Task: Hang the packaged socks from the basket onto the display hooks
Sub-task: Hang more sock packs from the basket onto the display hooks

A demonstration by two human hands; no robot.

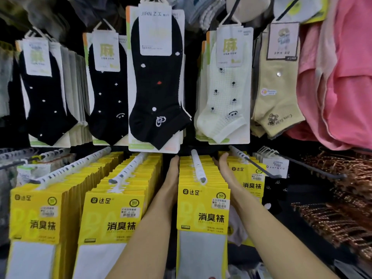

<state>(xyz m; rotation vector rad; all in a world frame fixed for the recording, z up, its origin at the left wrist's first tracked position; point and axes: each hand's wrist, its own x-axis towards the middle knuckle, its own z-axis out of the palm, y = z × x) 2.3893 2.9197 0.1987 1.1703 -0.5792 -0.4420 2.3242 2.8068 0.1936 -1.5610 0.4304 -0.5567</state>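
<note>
A thick row of yellow-carded sock packs hangs on a display hook in the lower middle of the head view. My left hand lies flat against the left side of this row, fingers straight and reaching toward the back. My right hand presses flat against the right side in the same way. Both forearms stretch up from the bottom of the frame. The row sits squeezed between my two palms. No basket is in view.
More full hooks of yellow packs hang to the left and one to the right. Above hang black socks, cream socks and beige socks. Pink garments and copper-coloured hangers fill the right side.
</note>
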